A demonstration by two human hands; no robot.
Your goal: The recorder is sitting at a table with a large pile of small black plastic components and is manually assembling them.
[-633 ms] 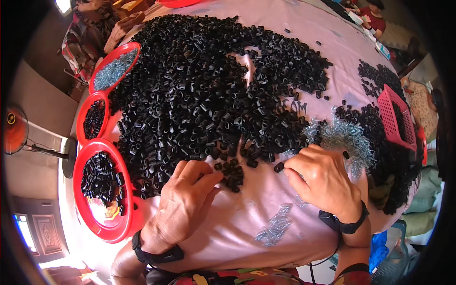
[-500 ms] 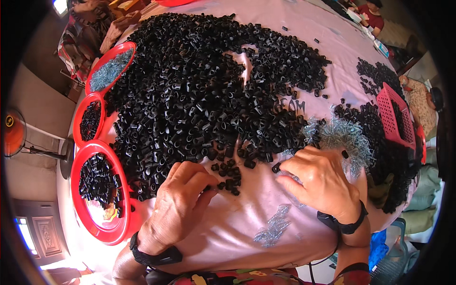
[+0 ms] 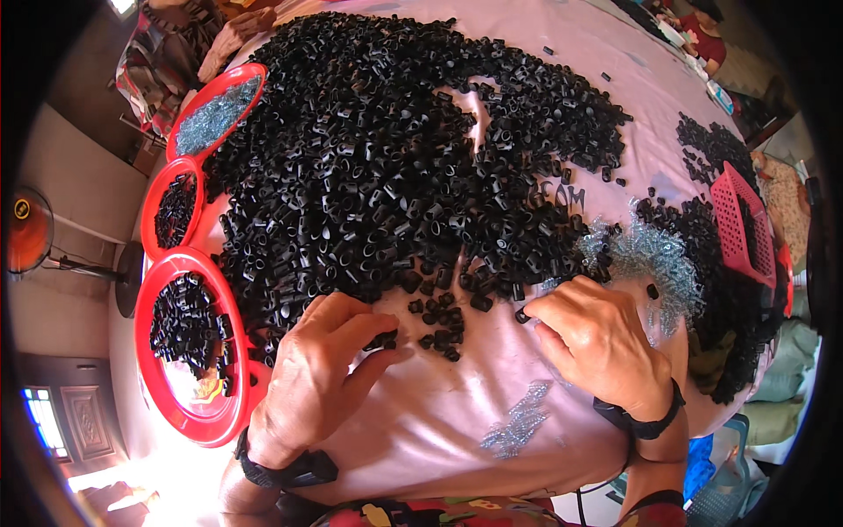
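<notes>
while the big heap of small black tube pieces (image 3: 395, 167) lies across the pink-covered worktop (image 3: 421, 430) much as it did a moment ago, the two hands have shifted in the one head view. the left hand (image 3: 320, 369) at about seven o'clock has slid a little toward the centre and its fingers have curled in: thumb and forefinger now close on a few black pieces at the near edge of the heap. the pinch looks nearly closed, though the fingers hide just how many pieces are in it. the right hand (image 3: 601, 338) at about four o'clock has eased inward too, fingers bent down and tips together, touching a single black piece (image 3: 522, 316) just off the heap's edge. whether it has that piece lifted or only pressed to the cloth cannot be told.

between the hands a loose scatter of black pieces (image 3: 435, 329) sits apart from the main heap; it looks thinner and more spread than half a second ago, so by my reading both hands are picking pieces off this edge one or two at a time.

at nine o'clock, three red round trays (image 3: 154, 386) stand touching in a row; the two nearer hold black pieces, the far one silvery bits. a clump of small silvery springs (image 3: 650, 255) lies at three o'clock just beyond the right hand, a smaller clump (image 3: 518, 426) at five o'clock, and a pink basket (image 3: 742, 224) further out.
</notes>
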